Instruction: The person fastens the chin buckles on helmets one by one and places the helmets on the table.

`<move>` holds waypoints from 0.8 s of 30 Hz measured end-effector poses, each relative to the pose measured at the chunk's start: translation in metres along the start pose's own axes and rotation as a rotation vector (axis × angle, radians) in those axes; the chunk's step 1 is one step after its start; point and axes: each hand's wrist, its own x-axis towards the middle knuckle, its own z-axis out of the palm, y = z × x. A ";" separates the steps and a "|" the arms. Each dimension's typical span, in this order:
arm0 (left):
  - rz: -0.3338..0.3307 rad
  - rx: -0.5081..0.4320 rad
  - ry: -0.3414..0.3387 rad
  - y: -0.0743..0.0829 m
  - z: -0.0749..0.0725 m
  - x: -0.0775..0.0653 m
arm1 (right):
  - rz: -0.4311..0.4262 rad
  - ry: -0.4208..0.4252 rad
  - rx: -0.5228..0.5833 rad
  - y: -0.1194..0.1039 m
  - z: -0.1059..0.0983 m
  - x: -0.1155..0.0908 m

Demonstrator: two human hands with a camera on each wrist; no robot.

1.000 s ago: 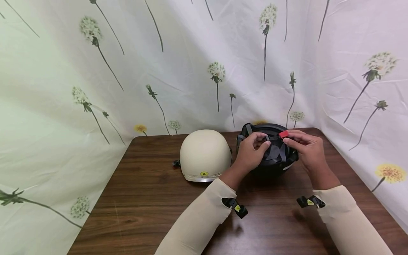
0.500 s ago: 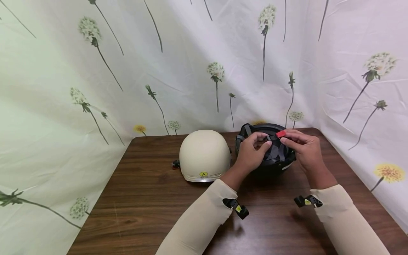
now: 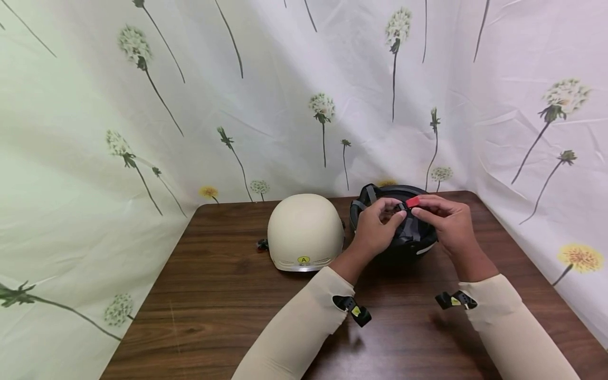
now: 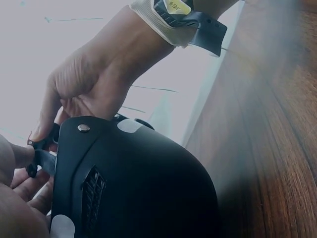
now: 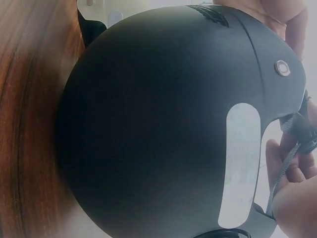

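A black helmet (image 3: 404, 253) lies upside down at the back right of the table, its lining and straps facing up. Over its opening, my left hand (image 3: 374, 228) pinches a black strap buckle (image 3: 401, 207) between thumb and fingers. From the other side, my right hand (image 3: 446, 220) pinches the red buckle end (image 3: 412, 201), close beside the black part. The left wrist view shows the smooth shell (image 4: 138, 183) with both hands at its rim. In the right wrist view, a grey strap (image 5: 284, 166) runs up from the rim to the fingers.
A cream helmet (image 3: 306, 229) stands dome up just left of the black one, with a yellow sticker (image 3: 303, 259) at its front. The brown wooden table (image 3: 204, 311) ends at a dandelion-print curtain (image 3: 280, 116) behind and at the sides.
My right hand has moved a little to the left with the red buckle end, closing most of the gap to the black buckle. My left hand has hardly moved.
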 end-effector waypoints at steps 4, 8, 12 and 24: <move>0.004 0.010 -0.010 0.000 -0.001 0.000 | 0.004 -0.011 -0.009 0.000 0.000 0.000; 0.013 0.016 -0.018 0.000 -0.002 -0.001 | 0.011 -0.013 -0.005 0.000 0.000 0.002; 0.017 0.021 -0.024 0.000 -0.003 -0.001 | 0.029 -0.007 0.006 -0.001 0.001 0.003; -0.016 0.032 -0.044 0.001 -0.004 -0.001 | 0.086 -0.015 0.017 0.000 0.000 0.005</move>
